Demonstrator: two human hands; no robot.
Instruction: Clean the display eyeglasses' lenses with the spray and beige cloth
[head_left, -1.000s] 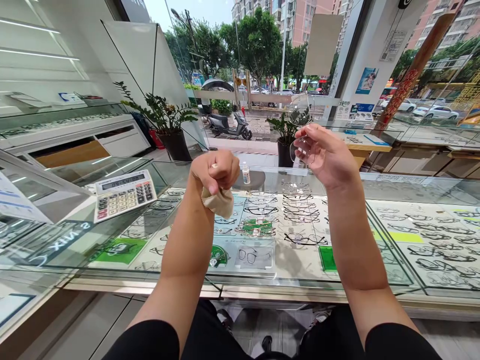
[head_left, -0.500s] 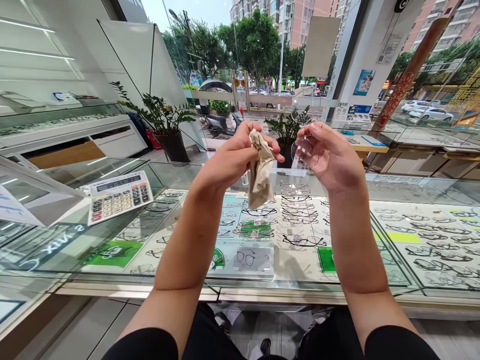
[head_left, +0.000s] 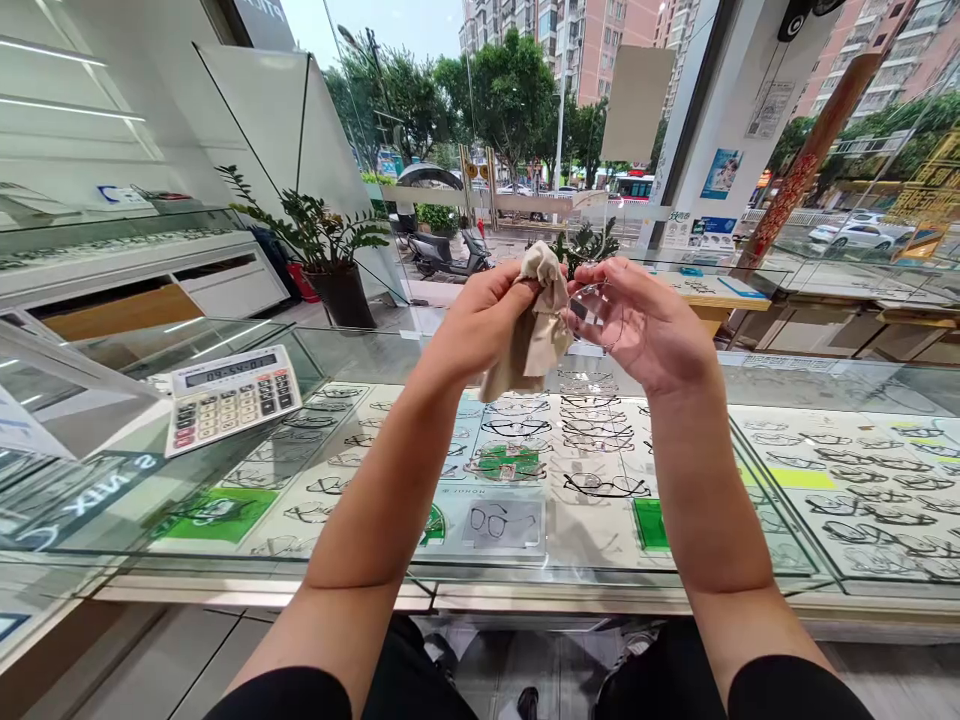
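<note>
A crumpled beige cloth [head_left: 546, 340] is pinched between the thumb and fingers of my left hand [head_left: 480, 325], and its lower part hangs loose. Facing it, my right hand [head_left: 664, 325] grips a pair of clear, thin-rimmed glasses [head_left: 591, 303] by the fingertips. The near side of the glasses is against or just beside the cloth; fingers and cloth hide part of their outline. Both hands are raised above a glass display case [head_left: 480, 575], where rows of eyeglass frames [head_left: 596, 432] lie under the top.
A calculator [head_left: 232, 400] lies on the glass top at left, beside a white folded stand [head_left: 75, 385]. Behind the case stand a potted plant [head_left: 330, 255] and a large window. A grey picture card of glasses [head_left: 502, 523] and green cards [head_left: 221, 515] are inside the case.
My left hand has moved right with the cloth, closing the gap to the glasses. The glasses have turned in my right hand. The view has shifted slightly.
</note>
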